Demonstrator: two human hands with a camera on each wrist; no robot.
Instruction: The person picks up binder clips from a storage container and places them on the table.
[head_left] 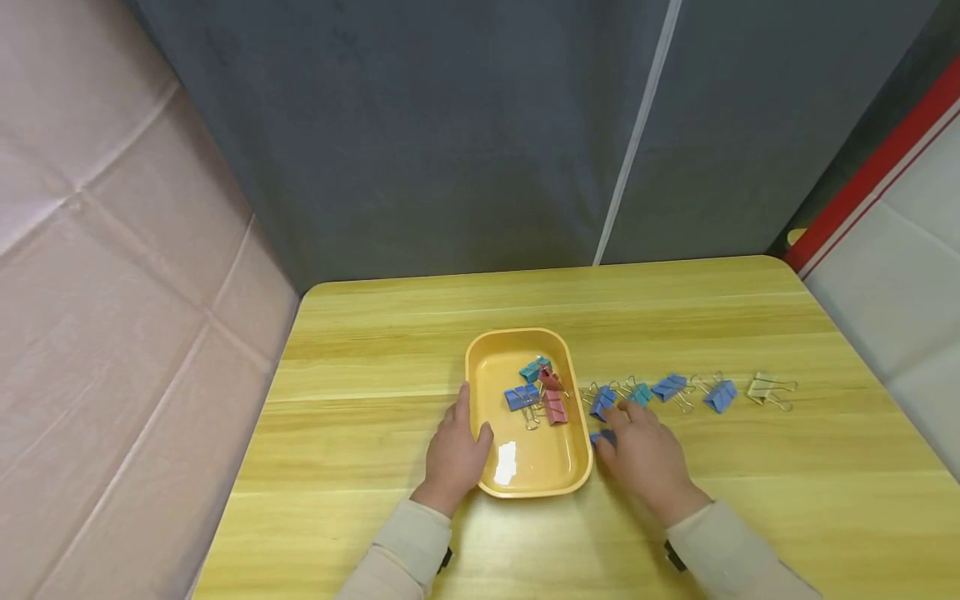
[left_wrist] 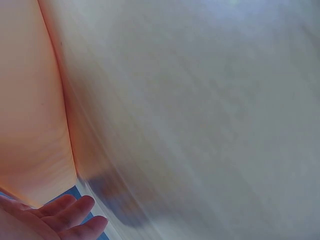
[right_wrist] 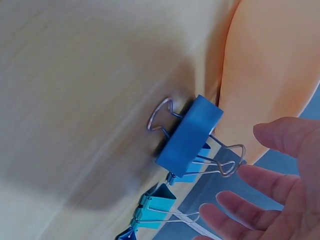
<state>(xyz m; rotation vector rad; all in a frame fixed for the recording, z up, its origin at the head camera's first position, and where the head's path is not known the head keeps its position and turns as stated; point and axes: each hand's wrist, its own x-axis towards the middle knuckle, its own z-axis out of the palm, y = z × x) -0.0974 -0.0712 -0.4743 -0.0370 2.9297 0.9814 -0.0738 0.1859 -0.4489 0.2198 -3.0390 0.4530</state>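
Observation:
A yellow tray (head_left: pixel 491 343) lies on the table with several binder clips inside: a blue clip (head_left: pixel 521 397), a teal clip (head_left: pixel 534 369) and red ones (head_left: pixel 555 407). My left hand (head_left: pixel 455 450) holds the tray's left rim, thumb over the edge and fingers along the outer wall. Just right of the tray, my right hand (head_left: pixel 647 454) hovers by a blue binder clip (right_wrist: pixel 190 134). In the right wrist view its thumb and fingers are spread, index fingertip close to the clip's wire handle; contact is unclear.
To the tray's right runs a row of clips: a blue clip (head_left: pixel 603 402), a teal clip (head_left: pixel 640 394), blue clips (head_left: pixel 721 396) and a pale yellow clip (head_left: pixel 761 387). A dark grey partition (head_left: pixel 450 167) stands behind the wooden table (head_left: pixel 360 467).

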